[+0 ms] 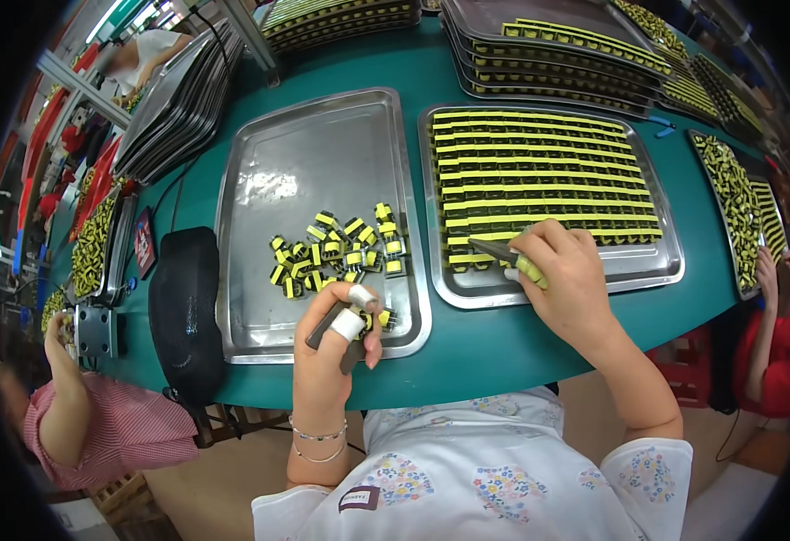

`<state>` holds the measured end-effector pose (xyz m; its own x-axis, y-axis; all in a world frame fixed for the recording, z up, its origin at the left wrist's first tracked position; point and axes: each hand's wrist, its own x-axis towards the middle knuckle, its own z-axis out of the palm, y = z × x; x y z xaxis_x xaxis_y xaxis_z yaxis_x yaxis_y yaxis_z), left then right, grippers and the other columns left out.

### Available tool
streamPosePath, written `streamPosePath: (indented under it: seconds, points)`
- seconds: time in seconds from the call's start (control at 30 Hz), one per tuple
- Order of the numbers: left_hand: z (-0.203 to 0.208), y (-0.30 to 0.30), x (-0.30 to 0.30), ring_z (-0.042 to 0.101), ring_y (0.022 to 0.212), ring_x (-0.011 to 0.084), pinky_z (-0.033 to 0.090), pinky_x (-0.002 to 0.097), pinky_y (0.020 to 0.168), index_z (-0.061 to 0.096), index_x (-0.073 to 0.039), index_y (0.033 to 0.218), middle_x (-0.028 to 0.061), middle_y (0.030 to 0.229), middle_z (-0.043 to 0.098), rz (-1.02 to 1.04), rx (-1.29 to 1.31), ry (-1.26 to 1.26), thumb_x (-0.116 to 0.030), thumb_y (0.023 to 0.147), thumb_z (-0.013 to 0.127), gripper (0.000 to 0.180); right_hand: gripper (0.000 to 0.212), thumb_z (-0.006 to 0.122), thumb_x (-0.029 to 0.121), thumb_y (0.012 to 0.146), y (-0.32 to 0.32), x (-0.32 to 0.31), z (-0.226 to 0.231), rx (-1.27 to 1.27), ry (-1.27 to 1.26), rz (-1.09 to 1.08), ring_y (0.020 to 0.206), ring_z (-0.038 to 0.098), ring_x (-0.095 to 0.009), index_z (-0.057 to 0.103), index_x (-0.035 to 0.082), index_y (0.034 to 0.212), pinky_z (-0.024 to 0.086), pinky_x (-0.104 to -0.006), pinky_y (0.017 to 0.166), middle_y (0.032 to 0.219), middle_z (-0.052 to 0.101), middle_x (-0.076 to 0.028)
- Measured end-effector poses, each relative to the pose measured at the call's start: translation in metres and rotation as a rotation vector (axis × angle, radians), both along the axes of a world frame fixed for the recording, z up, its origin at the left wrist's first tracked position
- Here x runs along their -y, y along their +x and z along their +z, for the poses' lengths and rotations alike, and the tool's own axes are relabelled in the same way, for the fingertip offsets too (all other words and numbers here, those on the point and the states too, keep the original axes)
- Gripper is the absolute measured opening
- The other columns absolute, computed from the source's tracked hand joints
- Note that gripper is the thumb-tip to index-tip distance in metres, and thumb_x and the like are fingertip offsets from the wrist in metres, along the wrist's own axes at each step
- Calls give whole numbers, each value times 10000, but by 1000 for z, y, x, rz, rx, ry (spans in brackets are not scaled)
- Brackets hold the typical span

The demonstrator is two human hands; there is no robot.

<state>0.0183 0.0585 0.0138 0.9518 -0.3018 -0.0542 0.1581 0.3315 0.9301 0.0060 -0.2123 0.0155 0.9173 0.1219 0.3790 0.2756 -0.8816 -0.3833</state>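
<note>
My left hand (333,334), with white tape on its fingers, is curled over the near edge of the left metal tray (282,144). A dark grey flat piece (324,325) shows in its grip; its kind is unclear. Small black-and-yellow wound components, like little transformers (321,248), lie loose in that tray, some close to my fingertips. My right hand (561,275) is closed around a dark pointed tool (492,248) with a yellow-green part by the fingers. The tool's tip is at the nearest rows of components (548,171) in the right metal tray (670,261).
Left of the trays lies a black case (185,307). Stacked trays (548,54) stand at the back, others (178,108) at the far left. A blue-handled tool (661,124) lies beyond the right tray. Co-workers sit at both sides, one in a red sleeve (782,361).
</note>
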Motion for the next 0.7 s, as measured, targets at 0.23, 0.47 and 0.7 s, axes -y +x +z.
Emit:
streamPosePath:
  seconds: [0.23, 0.47, 0.7]
  points:
    - [-3, -7, 20, 591, 770, 158, 513, 289, 621, 500, 65, 1235, 200, 1089, 600, -15, -168, -192, -170, 953, 529, 368, 301, 772, 59, 658, 7, -2, -13, 136, -132, 33, 846, 571, -213, 641, 92, 927, 377, -384, 834, 889, 595, -18]
    - [3, -8, 37, 652, 859, 216, 595, 317, 713, 505, 0, 1172, 212, 1085, 616, -60, -209, -178, -149, 905, 622, 328, 269, 712, 35, 687, -6, 0, 5, 42, 138, 14, 809, 580, -281, 601, 39, 932, 457, -367, 716, 892, 579, -86]
    - [4, -8, 50, 629, 810, 171, 560, 273, 644, 477, -5, 1278, 181, 1121, 626, -80, -232, -196, -212, 912, 631, 448, 282, 703, 85, 686, -29, -21, 13, -44, 287, 236, 775, 584, -321, 583, 29, 935, 480, -378, 662, 886, 563, -120]
